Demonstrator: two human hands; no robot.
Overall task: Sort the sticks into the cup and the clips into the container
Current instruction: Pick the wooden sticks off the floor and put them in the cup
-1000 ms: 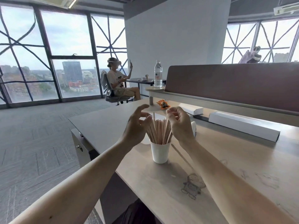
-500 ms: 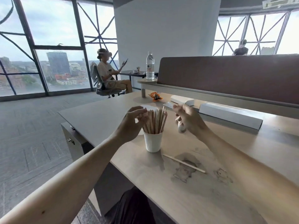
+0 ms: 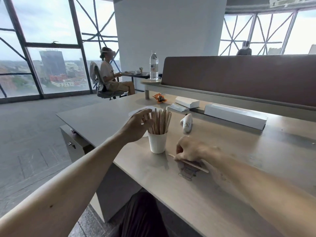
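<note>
A white paper cup (image 3: 157,142) stands on the desk, packed with upright wooden sticks (image 3: 160,120). My left hand (image 3: 138,125) is beside the bundle on its left, fingers loosely spread against the sticks. One loose wooden stick (image 3: 195,164) lies flat on the desk to the right of the cup. My right hand (image 3: 189,149) is down on that stick, fingers curled over its left part; the blur hides whether it is pinched. No clips or container can be made out.
A white oval object (image 3: 186,124) lies behind the cup. White boxes (image 3: 234,115) and an orange packet (image 3: 159,97) sit along the brown divider (image 3: 239,79). A water bottle (image 3: 153,65) stands on a small round shelf. The desk's left edge (image 3: 102,142) is close. A seated person (image 3: 111,72) is far off.
My right hand dropped from beside the sticks' tops down onto the loose stick on the desk. My left hand stayed by the bundle and opened its fingers.
</note>
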